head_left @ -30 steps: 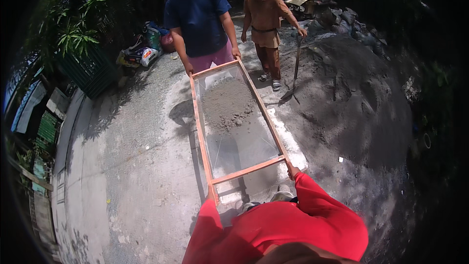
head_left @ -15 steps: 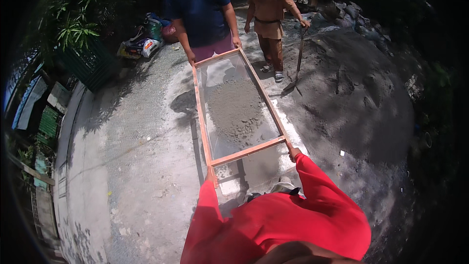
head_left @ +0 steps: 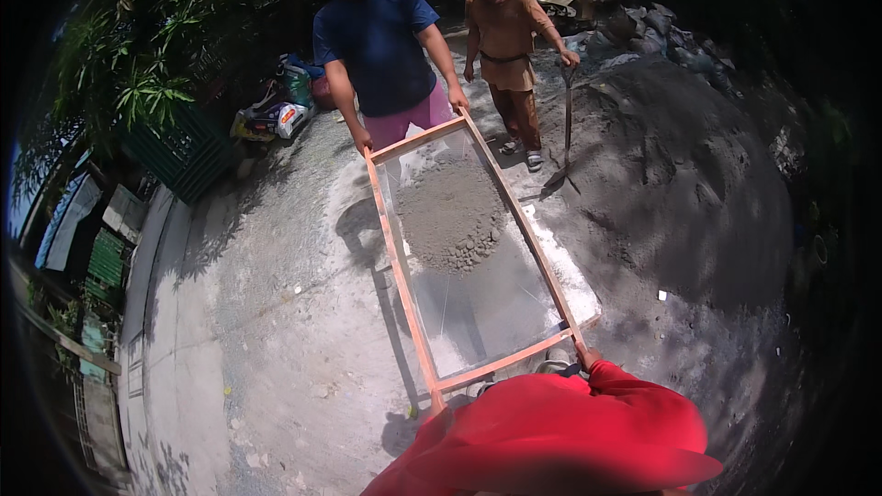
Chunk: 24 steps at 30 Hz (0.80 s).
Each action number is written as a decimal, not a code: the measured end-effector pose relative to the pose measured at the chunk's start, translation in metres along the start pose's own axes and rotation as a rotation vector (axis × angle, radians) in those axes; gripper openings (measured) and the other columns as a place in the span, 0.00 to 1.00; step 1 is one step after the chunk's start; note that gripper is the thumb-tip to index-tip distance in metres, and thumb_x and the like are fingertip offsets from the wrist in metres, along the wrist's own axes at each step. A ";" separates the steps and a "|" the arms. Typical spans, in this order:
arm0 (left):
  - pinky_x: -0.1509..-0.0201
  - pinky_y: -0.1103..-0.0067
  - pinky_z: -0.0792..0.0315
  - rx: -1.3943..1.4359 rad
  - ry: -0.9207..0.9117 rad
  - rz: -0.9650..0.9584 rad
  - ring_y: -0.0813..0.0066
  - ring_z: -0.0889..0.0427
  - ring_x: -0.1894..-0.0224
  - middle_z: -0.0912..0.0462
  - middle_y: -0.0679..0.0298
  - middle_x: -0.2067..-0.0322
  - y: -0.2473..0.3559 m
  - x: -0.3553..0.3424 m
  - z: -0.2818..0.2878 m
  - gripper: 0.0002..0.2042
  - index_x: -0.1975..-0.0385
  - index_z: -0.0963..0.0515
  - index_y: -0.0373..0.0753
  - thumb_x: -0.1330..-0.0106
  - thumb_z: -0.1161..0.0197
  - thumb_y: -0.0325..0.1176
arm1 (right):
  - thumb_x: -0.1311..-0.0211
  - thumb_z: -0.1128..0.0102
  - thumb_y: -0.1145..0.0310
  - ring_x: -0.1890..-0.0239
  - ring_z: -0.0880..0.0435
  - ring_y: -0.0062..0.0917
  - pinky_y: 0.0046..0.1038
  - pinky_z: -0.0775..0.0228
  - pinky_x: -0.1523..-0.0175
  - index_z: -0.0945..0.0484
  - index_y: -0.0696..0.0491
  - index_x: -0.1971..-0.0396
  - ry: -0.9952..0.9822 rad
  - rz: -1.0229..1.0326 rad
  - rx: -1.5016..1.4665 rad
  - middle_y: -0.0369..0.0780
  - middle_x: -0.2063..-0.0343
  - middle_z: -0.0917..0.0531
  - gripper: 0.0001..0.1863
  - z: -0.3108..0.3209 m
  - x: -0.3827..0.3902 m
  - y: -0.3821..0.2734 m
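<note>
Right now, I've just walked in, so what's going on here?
The person wearing the camera holds the near end of a wooden frame, left hand at one corner and right hand at the other. A person in a blue shirt grips the far end with both hands. Lumpy grey sand lies on the frame's see-through screen. Another person, in tan, stands with one hand on an upright shovel beside a big dark pile.

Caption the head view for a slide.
Left hand and right hand grip a wooden-framed screen bearing sand, opposite another person.
</note>
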State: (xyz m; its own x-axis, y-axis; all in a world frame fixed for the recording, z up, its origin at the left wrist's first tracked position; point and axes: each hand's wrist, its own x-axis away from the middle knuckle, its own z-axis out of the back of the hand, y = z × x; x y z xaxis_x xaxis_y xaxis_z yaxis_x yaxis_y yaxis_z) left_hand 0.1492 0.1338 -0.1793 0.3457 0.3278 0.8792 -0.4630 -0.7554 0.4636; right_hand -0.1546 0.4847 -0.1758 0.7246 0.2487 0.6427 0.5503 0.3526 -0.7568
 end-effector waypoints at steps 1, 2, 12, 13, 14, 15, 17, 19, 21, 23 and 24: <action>0.91 0.81 0.48 0.007 0.004 -0.003 0.75 0.44 0.95 0.44 0.69 0.95 -0.007 0.000 0.003 0.32 0.90 0.37 0.42 0.62 0.58 0.72 | 0.56 0.53 0.39 0.92 0.38 0.20 0.22 0.48 0.86 0.32 0.55 0.86 0.019 0.031 -0.022 0.35 0.92 0.34 0.29 0.006 0.006 0.010; 0.92 0.81 0.48 0.011 0.010 -0.008 0.74 0.44 0.94 0.44 0.69 0.95 -0.010 0.001 0.004 0.32 0.90 0.37 0.42 0.62 0.58 0.72 | 0.56 0.53 0.39 0.92 0.38 0.20 0.22 0.48 0.86 0.32 0.55 0.86 0.016 0.030 -0.034 0.35 0.92 0.34 0.29 0.010 0.010 0.014; 0.90 0.79 0.47 -0.045 0.089 -0.010 0.76 0.43 0.94 0.45 0.68 0.94 0.197 -0.007 -0.037 0.37 0.82 0.39 0.38 0.68 0.57 0.75 | 0.58 0.54 0.37 0.95 0.44 0.21 0.22 0.53 0.89 0.37 0.53 0.89 -0.021 -0.029 0.080 0.34 0.95 0.41 0.30 -0.066 -0.086 -0.175; 0.89 0.81 0.52 -0.052 0.102 -0.076 0.78 0.48 0.94 0.49 0.72 0.95 0.226 -0.005 -0.042 0.35 0.89 0.44 0.42 0.71 0.57 0.76 | 0.57 0.55 0.37 0.95 0.46 0.21 0.23 0.55 0.90 0.41 0.50 0.91 -0.093 -0.037 0.106 0.33 0.95 0.43 0.29 -0.072 -0.093 -0.205; 0.89 0.80 0.52 -0.055 0.132 -0.033 0.78 0.48 0.94 0.49 0.71 0.95 0.247 -0.001 -0.043 0.35 0.89 0.44 0.42 0.71 0.57 0.76 | 0.55 0.56 0.37 0.95 0.47 0.21 0.23 0.57 0.90 0.44 0.48 0.93 -0.140 -0.047 0.030 0.33 0.95 0.44 0.28 -0.080 -0.098 -0.230; 0.89 0.80 0.52 -0.073 0.116 -0.021 0.78 0.48 0.94 0.49 0.71 0.95 0.265 0.002 -0.044 0.35 0.89 0.44 0.42 0.71 0.57 0.76 | 0.55 0.57 0.37 0.95 0.46 0.21 0.23 0.57 0.90 0.44 0.48 0.93 -0.131 -0.037 0.042 0.33 0.95 0.44 0.28 -0.083 -0.098 -0.242; 0.89 0.80 0.52 -0.081 0.067 -0.050 0.77 0.47 0.94 0.48 0.70 0.95 0.260 0.009 -0.041 0.35 0.89 0.44 0.42 0.70 0.57 0.76 | 0.56 0.57 0.37 0.95 0.47 0.21 0.23 0.57 0.89 0.44 0.48 0.93 -0.141 -0.078 0.042 0.33 0.95 0.44 0.28 -0.085 -0.090 -0.240; 0.89 0.80 0.50 -0.061 0.038 -0.008 0.76 0.47 0.94 0.48 0.69 0.95 0.205 0.008 -0.035 0.35 0.90 0.44 0.43 0.69 0.58 0.76 | 0.56 0.55 0.37 0.95 0.45 0.21 0.23 0.54 0.89 0.40 0.50 0.92 -0.165 -0.132 0.010 0.34 0.96 0.43 0.28 -0.071 -0.074 -0.190; 0.90 0.78 0.50 -0.082 0.103 -0.088 0.74 0.46 0.95 0.47 0.69 0.95 0.119 0.001 -0.022 0.34 0.90 0.43 0.43 0.69 0.59 0.76 | 0.57 0.54 0.37 0.95 0.41 0.21 0.23 0.50 0.89 0.32 0.57 0.86 0.067 -0.024 0.149 0.34 0.96 0.38 0.32 -0.056 -0.052 -0.110; 0.91 0.80 0.48 0.027 0.030 0.017 0.75 0.44 0.95 0.48 0.70 0.97 0.049 -0.009 0.000 0.31 0.96 0.41 0.45 0.61 0.58 0.71 | 0.57 0.54 0.37 0.96 0.41 0.20 0.22 0.50 0.89 0.33 0.55 0.88 0.028 -0.028 0.105 0.34 0.95 0.37 0.30 -0.034 -0.036 -0.039; 0.92 0.79 0.49 0.024 -0.027 -0.009 0.74 0.45 0.95 0.47 0.68 0.97 0.021 -0.013 0.011 0.32 0.94 0.41 0.43 0.62 0.61 0.73 | 0.56 0.54 0.38 0.96 0.42 0.19 0.22 0.51 0.89 0.33 0.54 0.89 0.023 0.012 0.106 0.33 0.95 0.38 0.29 -0.026 -0.028 -0.009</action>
State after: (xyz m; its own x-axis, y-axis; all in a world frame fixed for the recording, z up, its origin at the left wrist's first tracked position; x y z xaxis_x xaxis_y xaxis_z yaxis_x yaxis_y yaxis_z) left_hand 0.1434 0.1075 -0.1824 0.3722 0.3197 0.8714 -0.4398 -0.7660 0.4688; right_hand -0.1690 0.4512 -0.1899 0.7409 0.2333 0.6297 0.4953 0.4434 -0.7470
